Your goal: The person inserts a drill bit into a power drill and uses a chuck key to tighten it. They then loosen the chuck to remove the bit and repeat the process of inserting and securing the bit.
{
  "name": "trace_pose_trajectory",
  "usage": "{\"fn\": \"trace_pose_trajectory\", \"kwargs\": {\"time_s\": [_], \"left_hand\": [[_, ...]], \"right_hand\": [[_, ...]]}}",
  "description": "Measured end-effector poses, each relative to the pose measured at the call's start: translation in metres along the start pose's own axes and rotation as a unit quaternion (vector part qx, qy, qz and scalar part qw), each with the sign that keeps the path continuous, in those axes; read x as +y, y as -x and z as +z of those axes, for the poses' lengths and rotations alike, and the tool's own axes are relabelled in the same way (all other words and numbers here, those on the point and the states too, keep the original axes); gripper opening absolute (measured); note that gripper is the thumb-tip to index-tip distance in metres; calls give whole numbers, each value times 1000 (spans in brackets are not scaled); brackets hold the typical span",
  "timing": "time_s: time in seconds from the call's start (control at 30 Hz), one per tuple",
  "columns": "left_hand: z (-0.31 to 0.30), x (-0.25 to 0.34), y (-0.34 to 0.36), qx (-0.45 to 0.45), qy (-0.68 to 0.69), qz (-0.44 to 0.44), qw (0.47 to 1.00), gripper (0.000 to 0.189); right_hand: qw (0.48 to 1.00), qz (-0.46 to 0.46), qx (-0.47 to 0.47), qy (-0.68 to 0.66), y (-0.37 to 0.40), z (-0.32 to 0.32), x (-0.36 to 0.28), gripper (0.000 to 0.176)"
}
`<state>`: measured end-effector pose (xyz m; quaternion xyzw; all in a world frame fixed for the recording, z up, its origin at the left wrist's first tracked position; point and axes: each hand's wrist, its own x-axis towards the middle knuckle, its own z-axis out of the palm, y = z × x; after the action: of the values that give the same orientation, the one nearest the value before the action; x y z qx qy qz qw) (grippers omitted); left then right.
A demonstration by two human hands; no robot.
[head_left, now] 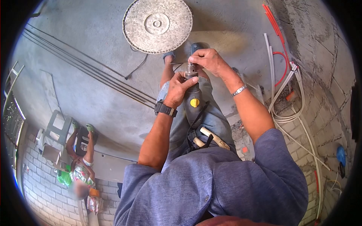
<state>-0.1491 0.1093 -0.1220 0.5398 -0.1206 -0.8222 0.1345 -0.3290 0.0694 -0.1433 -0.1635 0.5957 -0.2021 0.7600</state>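
A dark power drill (193,101) with a yellow knob lies over my lap, its metal chuck pointing away from me. My left hand (178,87) is wrapped round the drill just behind the chuck (191,70), the thumb across its body. At the chuck's front end, the fingertips of my right hand (207,61) are pinched together on something small, partly hidden by the fingers. Two wooden handles (215,138) stick up at my waist, near a black strap.
A round, crusted lid (157,25) is in front of my feet. Long thin rods (88,67) lie on the floor at left. White hoses (288,113) and red tubes (274,24) run along the right wall. Another person (81,165) sits at lower left beside a dark stool (58,128).
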Motion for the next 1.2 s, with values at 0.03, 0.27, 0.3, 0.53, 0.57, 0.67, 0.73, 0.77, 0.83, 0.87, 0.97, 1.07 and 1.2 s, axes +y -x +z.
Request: {"fn": "trace_pose_trajectory", "kwargs": {"time_s": [0.03, 0.27, 0.3, 0.53, 0.57, 0.67, 0.73, 0.77, 0.83, 0.87, 0.97, 1.07, 1.2], "left_hand": [[-1, 2, 0, -11, 43, 3, 999, 36], [2, 4, 0, 4, 8, 1, 1000, 37], [2, 4, 0, 3, 8, 2, 1000, 37], [-3, 10, -3, -74, 171, -9, 982, 37], [1, 6, -3, -26, 118, 6, 993, 39], [0, -3, -6, 35, 40, 28, 998, 44], [2, 0, -5, 52, 2, 30, 998, 47], [1, -1, -5, 53, 2, 30, 998, 47], [0, -3, -6, 45, -68, 70, 994, 40], [-2, -3, -7, 45, -67, 70, 994, 40], [-1, 4, -3, -32, 124, 13, 992, 39], [10, 14, 1, 19, 60, 57, 996, 46], [14, -5, -1, 91, -137, 123, 979, 66]], "right_hand": [[1000, 2, 2, -1, 0, 0, -1, 20], [1000, 9, 2, 7, -2, -1, 2, 20], [1000, 3, 2, 7, -2, 0, 1, 20], [1000, 3, 2, -4, -3, 2, 0, 20], [1000, 4, 2, -4, -4, 2, 0, 20], [998, -17, 9, 52, -4, 2, -2, 20], [999, -11, 10, 47, -4, 2, -2, 21], [999, -11, 10, 47, -4, 2, -2, 21], [999, -17, 11, 42, -4, 2, -2, 21], [999, -17, 12, 42, -5, 2, -2, 21], [999, -3, 8, 31, -7, 0, 0, 20], [999, -1, 10, 50, -6, -1, 1, 20], [997, -9, 17, 69, -10, -3, 6, 21]]}}
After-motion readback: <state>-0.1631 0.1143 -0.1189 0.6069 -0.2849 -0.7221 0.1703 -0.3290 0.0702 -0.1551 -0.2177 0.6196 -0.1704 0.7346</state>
